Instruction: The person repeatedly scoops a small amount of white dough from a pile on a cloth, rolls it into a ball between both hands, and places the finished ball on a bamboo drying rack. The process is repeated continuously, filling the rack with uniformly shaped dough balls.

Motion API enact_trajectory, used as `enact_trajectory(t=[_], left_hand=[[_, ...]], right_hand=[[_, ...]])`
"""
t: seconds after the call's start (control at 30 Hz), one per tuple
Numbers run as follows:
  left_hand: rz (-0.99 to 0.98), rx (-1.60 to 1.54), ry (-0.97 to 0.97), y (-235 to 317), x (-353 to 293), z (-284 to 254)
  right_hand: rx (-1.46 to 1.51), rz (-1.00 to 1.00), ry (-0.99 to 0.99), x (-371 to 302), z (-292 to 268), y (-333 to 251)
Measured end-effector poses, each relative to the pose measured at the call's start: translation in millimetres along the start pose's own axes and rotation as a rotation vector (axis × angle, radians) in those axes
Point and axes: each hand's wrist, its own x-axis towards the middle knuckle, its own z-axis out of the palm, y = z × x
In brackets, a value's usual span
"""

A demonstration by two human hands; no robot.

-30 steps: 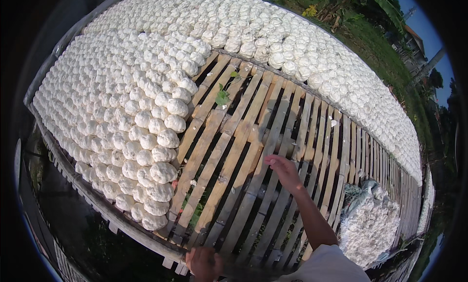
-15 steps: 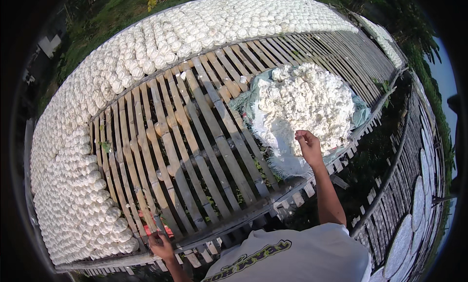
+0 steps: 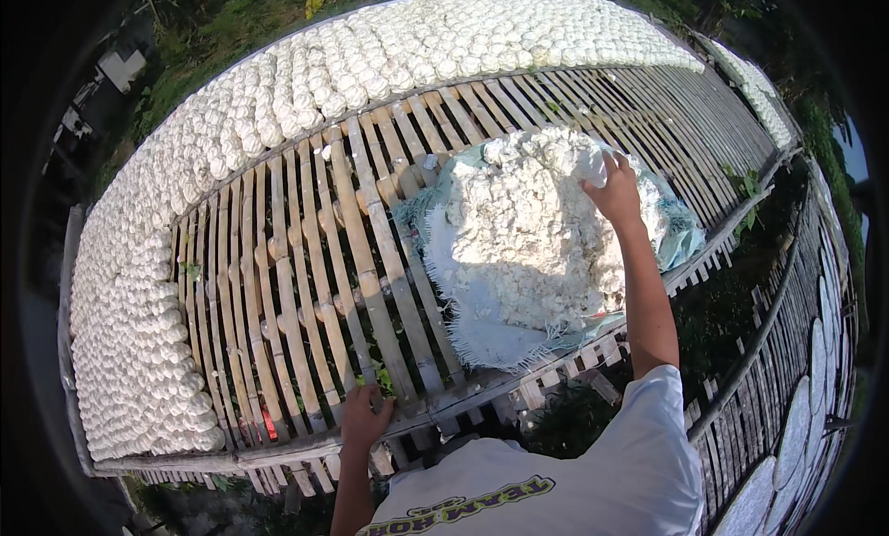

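Loose heap: we saw a heap of white, crumbly, uneven lumps (image 3: 519, 230) on a frayed white-and-green woven sack (image 3: 486, 342), beside the near edge of a brown bamboo slatted table (image 3: 375, 300).
Right hand: our right hand (image 3: 613, 192) was over the far right part of the heap, thumb and fingers parted and loosely bent; we saw nothing grasped and could not tell whether it touched the lumps.
Left hand: our left hand (image 3: 367, 417) was left of the heap, at the pale wooden near rail (image 3: 287, 451), fingers spread, with nothing visible in its grip.
Laid rows: packed rows of rounded white lumps (image 3: 343, 68) stretched beyond the heap, and a similar block of rounded white lumps (image 3: 139, 379) stood well to its left.
Left unlaid: we judged the work to be partway along, since the heap was loose and slats showed between it and both laid areas.
Open room: the widest stretch of slats ran left of the heap, with dark gaps between them.
Edges: the near rail passed just in front of the heap; a second slatted table (image 3: 732, 425) with flat grey discs (image 3: 795, 434) stood apart to its right.
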Motion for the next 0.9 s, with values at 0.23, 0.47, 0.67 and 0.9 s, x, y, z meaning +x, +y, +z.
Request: enact_trajectory(t=[0.23, 0.47, 0.67, 0.9], left_hand=[[-0.246, -0.169, -0.047, -7, 1, -1], [-0.25, -0.093, -0.031, 1, 0, 1], [-0.223, -0.155, 0.118, -3, 1, 4], [-0.303, -0.615, 0.081, 35, 27, 10]], right_hand=[[-0.165, -0.087, -0.386, 57, 49, 22], [-0.109, -0.066, -0.325, 30, 26, 26], [-0.141, 0.18, -0.299, 28, 25, -6], [0.212, 0.159, -0.167, 28, 36, 48]])
